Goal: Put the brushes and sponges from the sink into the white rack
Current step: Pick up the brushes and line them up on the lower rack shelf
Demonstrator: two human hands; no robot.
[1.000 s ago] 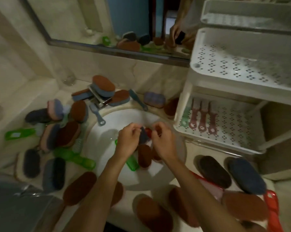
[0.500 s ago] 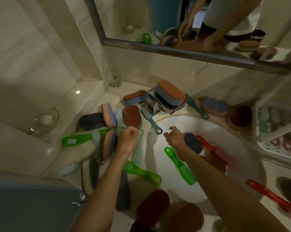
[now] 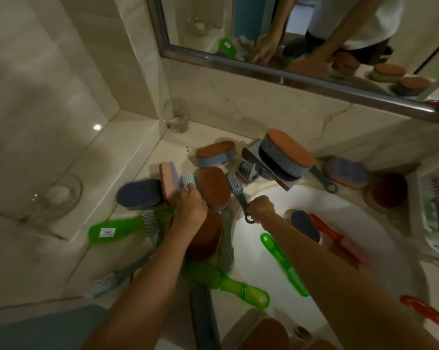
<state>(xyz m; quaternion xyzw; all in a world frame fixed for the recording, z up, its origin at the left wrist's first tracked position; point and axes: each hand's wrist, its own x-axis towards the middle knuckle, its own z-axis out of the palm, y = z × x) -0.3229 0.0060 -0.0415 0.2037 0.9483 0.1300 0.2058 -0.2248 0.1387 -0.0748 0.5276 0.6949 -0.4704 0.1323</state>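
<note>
The right hand point(image 3: 260, 208) curls round the handle of a slate-blue plastic scrubbing brush point(image 3: 234, 185) at the round white sink's point(image 3: 344, 208) left rim. The left hand point(image 3: 188, 205) grips a pale-bristled brush point(image 3: 189, 178) (handle hidden) on the counter.

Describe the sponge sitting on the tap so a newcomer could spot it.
Below the mirror, at the back rim of the white sink, stands the chrome tap. The sponge lies on top of it, blue-grey with a rust-brown face; the others nearby rest on the counter.

Green brush point(image 3: 284, 263), red brush point(image 3: 338, 239), blue sponge point(image 3: 304, 224) inside white sink point(image 3: 352, 207)
</note>
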